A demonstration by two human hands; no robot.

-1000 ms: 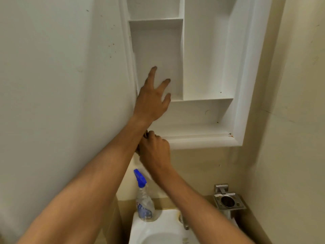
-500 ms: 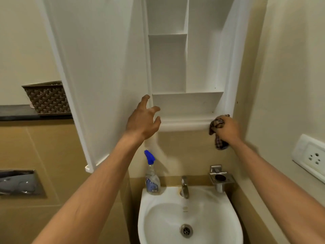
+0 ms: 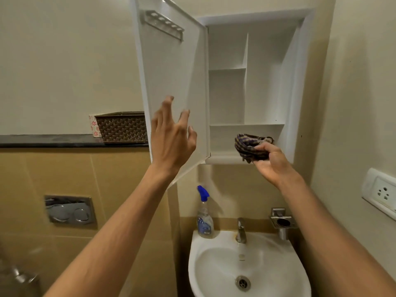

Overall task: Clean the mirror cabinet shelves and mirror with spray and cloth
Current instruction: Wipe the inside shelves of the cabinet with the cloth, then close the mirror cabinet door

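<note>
The white wall cabinet (image 3: 302,61) stands open, its shelves bare. Its door (image 3: 171,67) swings out to the left, showing the white inner side; the mirror face is hidden. My right hand (image 3: 272,163) grips a dark checked cloth (image 3: 249,146) bunched at the lowest shelf's front lip. My left hand (image 3: 171,138) is raised with fingers spread in front of the door's lower part, holding nothing. A spray bottle (image 3: 204,215) with a blue trigger stands on the sink's back left rim.
A white sink (image 3: 203,275) with a tap (image 3: 241,230) sits below the cabinet. A metal holder (image 3: 282,221) and a wall socket (image 3: 381,191) are on the right. A woven basket (image 3: 123,127) rests on a dark ledge at left, above a flush plate (image 3: 69,210).
The view has pulled back and the whole cabinet shows. My right hand moved with the cloth from the cabinet's right edge up to the lowest shelf. My left hand lifted in front of the door.
</note>
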